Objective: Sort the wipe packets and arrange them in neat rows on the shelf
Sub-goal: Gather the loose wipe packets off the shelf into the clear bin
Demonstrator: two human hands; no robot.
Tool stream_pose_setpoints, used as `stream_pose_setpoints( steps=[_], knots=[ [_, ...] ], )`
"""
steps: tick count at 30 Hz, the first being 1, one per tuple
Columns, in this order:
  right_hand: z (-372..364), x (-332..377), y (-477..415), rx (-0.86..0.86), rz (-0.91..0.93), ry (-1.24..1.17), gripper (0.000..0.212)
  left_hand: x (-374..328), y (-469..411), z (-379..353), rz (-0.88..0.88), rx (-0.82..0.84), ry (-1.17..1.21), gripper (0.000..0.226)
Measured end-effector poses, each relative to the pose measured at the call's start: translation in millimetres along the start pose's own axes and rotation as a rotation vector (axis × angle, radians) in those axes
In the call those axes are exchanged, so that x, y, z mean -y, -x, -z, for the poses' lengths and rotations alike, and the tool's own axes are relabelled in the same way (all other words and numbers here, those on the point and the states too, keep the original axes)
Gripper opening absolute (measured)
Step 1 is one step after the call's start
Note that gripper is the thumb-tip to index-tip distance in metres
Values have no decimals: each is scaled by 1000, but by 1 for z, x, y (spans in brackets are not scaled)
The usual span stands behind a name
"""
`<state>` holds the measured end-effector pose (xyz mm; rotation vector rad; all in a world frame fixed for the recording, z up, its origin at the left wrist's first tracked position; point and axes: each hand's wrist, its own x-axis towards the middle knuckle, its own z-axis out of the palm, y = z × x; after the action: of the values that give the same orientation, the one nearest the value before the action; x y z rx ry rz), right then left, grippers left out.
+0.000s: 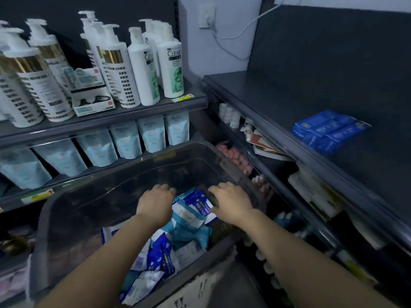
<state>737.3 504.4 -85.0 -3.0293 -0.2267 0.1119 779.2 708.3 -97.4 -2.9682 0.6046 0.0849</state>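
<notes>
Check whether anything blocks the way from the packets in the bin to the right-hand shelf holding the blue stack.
Nothing visible blocks it. The left hand and right hand are down on the wipe packets in the open bin; only the bin's right wall rises between them and the shelf, where the blue stack leaves room.

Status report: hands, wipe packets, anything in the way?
Left hand and right hand in the bin, on the wipe packets, grip unclear. Blue packets already on the shelf. Nothing blocking.

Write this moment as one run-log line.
left hand: on wipe packets in bin | right hand: on blue packet | grips: unclear | shelf: blue packs stacked
</notes>
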Motion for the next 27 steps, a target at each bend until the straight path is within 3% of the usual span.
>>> stream_pose_setpoints(
  steps=[6,12,16,27],
  knots=[
    [33,-7,55,-228,-151,5,50,-37,5,45,-183,-196,-20,37],
    [68,-33,126,-334,-355,55,39,-96,16,90,-366,-348,-48,30],
    [88,-60,187,-374,-501,91,49,-150,26,114,-489,-453,-2,27],
    [111,-137,389,-435,-876,173,52,-348,87,155,-784,-478,127,38]
  ],
)
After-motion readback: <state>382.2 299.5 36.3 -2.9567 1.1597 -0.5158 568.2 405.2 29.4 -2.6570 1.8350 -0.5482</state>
